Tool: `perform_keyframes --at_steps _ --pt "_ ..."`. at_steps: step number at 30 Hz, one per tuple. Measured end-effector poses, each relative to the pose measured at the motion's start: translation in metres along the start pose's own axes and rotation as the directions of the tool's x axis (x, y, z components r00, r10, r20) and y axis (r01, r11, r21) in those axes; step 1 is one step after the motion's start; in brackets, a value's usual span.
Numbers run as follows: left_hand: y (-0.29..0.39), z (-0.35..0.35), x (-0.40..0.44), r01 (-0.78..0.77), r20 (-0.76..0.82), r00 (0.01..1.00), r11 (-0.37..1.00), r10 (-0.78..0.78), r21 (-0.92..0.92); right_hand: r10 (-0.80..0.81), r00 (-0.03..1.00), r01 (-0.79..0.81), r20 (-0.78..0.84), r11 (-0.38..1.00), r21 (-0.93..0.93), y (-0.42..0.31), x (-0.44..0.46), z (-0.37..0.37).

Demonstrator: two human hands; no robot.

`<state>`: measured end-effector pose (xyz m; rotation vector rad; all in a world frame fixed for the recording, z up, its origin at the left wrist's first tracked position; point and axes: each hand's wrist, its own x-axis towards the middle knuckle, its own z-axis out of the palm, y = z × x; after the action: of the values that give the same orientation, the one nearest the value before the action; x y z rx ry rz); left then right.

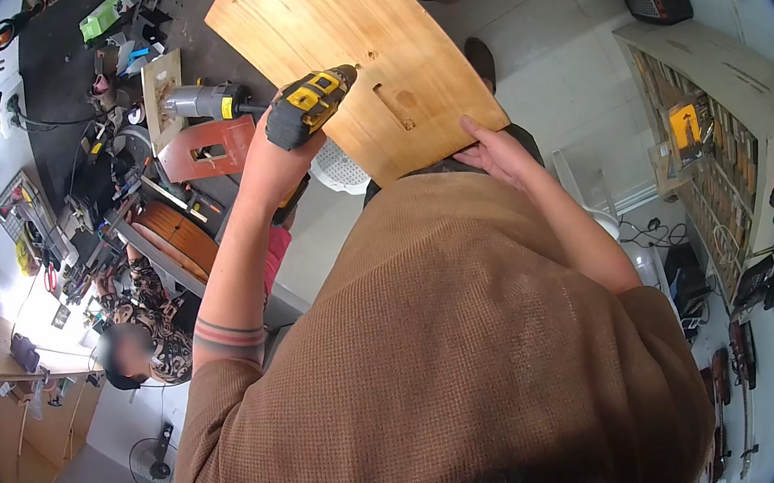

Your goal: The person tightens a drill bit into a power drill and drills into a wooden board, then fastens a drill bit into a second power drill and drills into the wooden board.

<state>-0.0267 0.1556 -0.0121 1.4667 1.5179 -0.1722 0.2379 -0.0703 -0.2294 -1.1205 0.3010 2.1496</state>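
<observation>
My left hand is wrapped around the grip of a black and yellow cordless drill. The drill's chuck end points right, over a pale varnished wooden board with curved edges. Near the chuck, the board has a long narrow slot, a small rough mark and a darker round spot. Whether a bit touches the wood cannot be made out. At the board's lower right corner, my right hand grips the edge, thumb on the top face and fingers underneath. The board's near edge rests at my lap, against my brown shirt.
A grey power tool lies left of the board, above a reddish slotted panel. The dark workbench is cluttered with tools. A co-worker in a patterned sleeve sits at left. At right stands a rack; a white perforated stool is below the drill.
</observation>
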Motion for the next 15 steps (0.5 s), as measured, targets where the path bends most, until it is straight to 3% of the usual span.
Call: perform_keyframes --at_steps 15 --pt "0.0056 0.0049 -0.0001 0.019 -0.007 1.000 0.999 -0.019 -0.034 -0.006 1.000 0.006 -0.008 1.000 -0.022 -0.0036 -0.0016 0.0020"
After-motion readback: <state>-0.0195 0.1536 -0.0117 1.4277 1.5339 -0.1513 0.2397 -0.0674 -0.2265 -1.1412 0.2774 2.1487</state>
